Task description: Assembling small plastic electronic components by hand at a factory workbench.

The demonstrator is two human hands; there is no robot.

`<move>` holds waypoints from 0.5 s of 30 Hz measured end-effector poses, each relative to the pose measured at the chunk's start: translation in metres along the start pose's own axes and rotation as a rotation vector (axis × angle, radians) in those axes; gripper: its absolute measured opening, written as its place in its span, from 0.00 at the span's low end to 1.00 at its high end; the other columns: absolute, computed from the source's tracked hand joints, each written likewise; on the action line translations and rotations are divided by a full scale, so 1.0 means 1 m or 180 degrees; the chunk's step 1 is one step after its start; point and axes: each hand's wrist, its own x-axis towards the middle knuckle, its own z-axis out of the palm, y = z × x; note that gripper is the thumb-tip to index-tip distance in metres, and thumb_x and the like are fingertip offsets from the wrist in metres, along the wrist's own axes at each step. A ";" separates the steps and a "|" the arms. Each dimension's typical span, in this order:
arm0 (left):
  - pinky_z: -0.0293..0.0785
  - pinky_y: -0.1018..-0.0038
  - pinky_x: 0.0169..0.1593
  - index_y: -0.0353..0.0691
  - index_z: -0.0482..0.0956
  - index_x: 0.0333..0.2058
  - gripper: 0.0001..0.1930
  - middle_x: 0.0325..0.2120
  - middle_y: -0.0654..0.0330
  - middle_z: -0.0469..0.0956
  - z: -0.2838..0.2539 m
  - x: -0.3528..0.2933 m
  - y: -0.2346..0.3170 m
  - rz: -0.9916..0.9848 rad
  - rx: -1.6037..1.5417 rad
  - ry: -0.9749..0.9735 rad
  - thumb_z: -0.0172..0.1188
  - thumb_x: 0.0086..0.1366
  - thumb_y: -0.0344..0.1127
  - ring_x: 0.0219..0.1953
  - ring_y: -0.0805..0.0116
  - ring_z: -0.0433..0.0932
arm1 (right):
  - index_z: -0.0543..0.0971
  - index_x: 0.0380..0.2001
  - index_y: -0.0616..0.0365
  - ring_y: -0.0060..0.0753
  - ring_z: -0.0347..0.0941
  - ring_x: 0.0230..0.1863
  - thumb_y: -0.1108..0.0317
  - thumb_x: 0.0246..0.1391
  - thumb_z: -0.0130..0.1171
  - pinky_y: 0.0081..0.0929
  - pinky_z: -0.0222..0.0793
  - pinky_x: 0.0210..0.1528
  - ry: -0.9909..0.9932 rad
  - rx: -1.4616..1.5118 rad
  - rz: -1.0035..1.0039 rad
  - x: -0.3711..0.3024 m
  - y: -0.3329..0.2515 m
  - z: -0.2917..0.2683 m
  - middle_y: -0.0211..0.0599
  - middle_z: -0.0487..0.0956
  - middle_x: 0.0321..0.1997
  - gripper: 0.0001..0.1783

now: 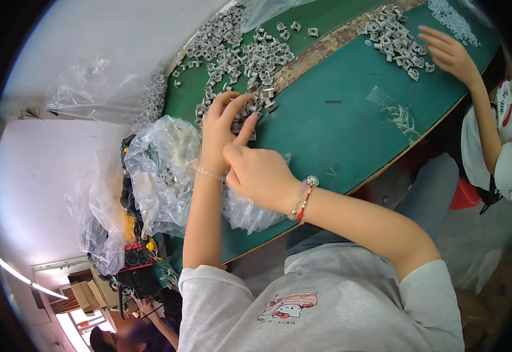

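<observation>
Grey parts (pixel 259 61) lie in a loose, spread-out heap on the green tabletop (pixel 332 138), toward its far left side, with a few strays scattered at the edges. The person's left hand (pixel 220 126) reaches over the near end of this heap, its grip loose, with fingers and thumb apart; whether the fingertips touch any part cannot be told. The right hand (pixel 262 176) crosses to the left wrist, just beside a thin bracelet (pixel 209 172); its fingers are curled, but I cannot tell whether the grip is clamped on anything. Beaded bands (pixel 304 199), one of them red, circle the right wrist.

Clear plastic bags (pixel 165 176) bunch up left of the left forearm, and another bit of clear plastic (pixel 253 214) shows beneath the right hand. A worn brown strip (pixel 320 47) runs across the tabletop. Past it, at the upper right, sits a second pile of grey parts (pixel 394 38), with a co-worker's hand (pixel 449 56) just beside it, fingers extended. Small clear pieces (pixel 452 22) lie near that hand.
</observation>
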 end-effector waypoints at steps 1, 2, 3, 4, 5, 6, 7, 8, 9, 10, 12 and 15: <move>0.68 0.65 0.50 0.45 0.78 0.46 0.17 0.45 0.55 0.72 -0.003 -0.003 -0.004 0.0074 0.0045 0.0070 0.63 0.56 0.37 0.46 0.55 0.72 | 0.69 0.29 0.60 0.53 0.74 0.25 0.70 0.49 0.53 0.45 0.69 0.24 0.0030 0.0042 -0.0168 -0.003 -0.003 0.003 0.46 0.76 0.24 0.06; 0.66 0.65 0.53 0.45 0.78 0.46 0.18 0.46 0.55 0.72 -0.006 -0.005 -0.008 0.0146 0.0091 0.0138 0.63 0.56 0.37 0.48 0.55 0.71 | 0.68 0.29 0.61 0.51 0.74 0.25 0.70 0.48 0.53 0.43 0.69 0.24 0.0120 0.0024 -0.0296 -0.006 -0.004 0.009 0.45 0.75 0.26 0.07; 0.62 0.63 0.57 0.44 0.77 0.47 0.16 0.48 0.53 0.72 -0.008 -0.007 -0.013 0.0031 -0.0042 0.0254 0.60 0.59 0.37 0.52 0.54 0.69 | 0.68 0.29 0.61 0.51 0.74 0.25 0.70 0.48 0.53 0.43 0.69 0.24 0.0096 0.0008 -0.0302 -0.010 -0.004 0.013 0.45 0.75 0.26 0.07; 0.61 0.63 0.58 0.43 0.77 0.48 0.16 0.49 0.53 0.71 -0.009 -0.007 -0.022 -0.0143 -0.0285 0.0394 0.58 0.61 0.37 0.53 0.54 0.69 | 0.68 0.28 0.60 0.50 0.74 0.25 0.70 0.47 0.54 0.42 0.70 0.25 -0.0025 -0.0138 -0.0330 -0.013 -0.004 0.016 0.44 0.74 0.26 0.07; 0.60 0.62 0.59 0.42 0.76 0.49 0.15 0.49 0.52 0.71 -0.008 -0.006 -0.032 -0.0312 -0.0532 0.0531 0.55 0.63 0.37 0.53 0.54 0.68 | 0.68 0.28 0.59 0.48 0.74 0.26 0.70 0.46 0.54 0.40 0.70 0.25 -0.0142 -0.0287 -0.0356 -0.016 -0.003 0.019 0.42 0.73 0.25 0.07; 0.58 0.60 0.61 0.41 0.73 0.52 0.17 0.52 0.50 0.69 -0.007 -0.008 -0.046 -0.0608 -0.0678 0.0579 0.49 0.68 0.40 0.56 0.53 0.66 | 0.68 0.28 0.59 0.48 0.74 0.26 0.70 0.46 0.54 0.40 0.70 0.25 -0.0169 -0.0287 -0.0378 -0.017 -0.005 0.022 0.42 0.73 0.25 0.07; 0.58 0.60 0.61 0.41 0.73 0.52 0.17 0.52 0.50 0.69 -0.006 -0.010 -0.062 -0.0640 -0.0661 0.0614 0.49 0.68 0.40 0.56 0.53 0.66 | 0.68 0.28 0.58 0.47 0.74 0.26 0.70 0.46 0.54 0.40 0.70 0.26 -0.0163 -0.0363 -0.0481 -0.019 -0.007 0.025 0.41 0.73 0.24 0.07; 0.56 0.61 0.62 0.41 0.72 0.53 0.19 0.54 0.49 0.68 -0.003 -0.010 -0.078 -0.0816 -0.0409 0.0616 0.47 0.69 0.44 0.58 0.51 0.64 | 0.68 0.27 0.58 0.46 0.74 0.25 0.70 0.45 0.54 0.39 0.71 0.26 -0.0151 -0.0440 -0.0581 -0.020 -0.009 0.028 0.40 0.72 0.23 0.07; 0.55 0.61 0.63 0.41 0.71 0.55 0.21 0.56 0.48 0.66 0.003 -0.010 -0.096 -0.0988 -0.0179 0.0612 0.45 0.70 0.47 0.59 0.50 0.62 | 0.68 0.27 0.58 0.46 0.74 0.25 0.70 0.45 0.54 0.39 0.71 0.26 -0.0185 -0.0449 -0.0595 -0.020 -0.008 0.030 0.40 0.72 0.23 0.07; 0.52 0.61 0.64 0.41 0.70 0.56 0.25 0.57 0.46 0.65 0.005 -0.009 -0.111 -0.1016 0.0228 0.0651 0.42 0.70 0.51 0.61 0.47 0.59 | 0.68 0.27 0.58 0.45 0.74 0.25 0.70 0.45 0.54 0.39 0.71 0.26 -0.0198 -0.0455 -0.0585 -0.019 -0.009 0.030 0.40 0.72 0.23 0.07; 0.51 0.60 0.64 0.41 0.70 0.56 0.25 0.56 0.47 0.67 0.003 -0.004 -0.131 -0.1095 0.0476 0.0612 0.42 0.70 0.51 0.60 0.48 0.61 | 0.68 0.27 0.58 0.45 0.73 0.25 0.70 0.45 0.54 0.39 0.71 0.26 -0.0219 -0.0480 -0.0569 -0.020 -0.009 0.031 0.40 0.72 0.23 0.06; 0.57 0.65 0.60 0.40 0.74 0.53 0.25 0.47 0.50 0.75 0.004 0.004 -0.128 -0.1062 0.0353 0.0456 0.41 0.71 0.52 0.53 0.59 0.70 | 0.69 0.26 0.58 0.43 0.73 0.25 0.69 0.45 0.55 0.38 0.71 0.26 -0.0198 -0.0580 -0.0613 -0.021 -0.004 0.031 0.39 0.71 0.23 0.07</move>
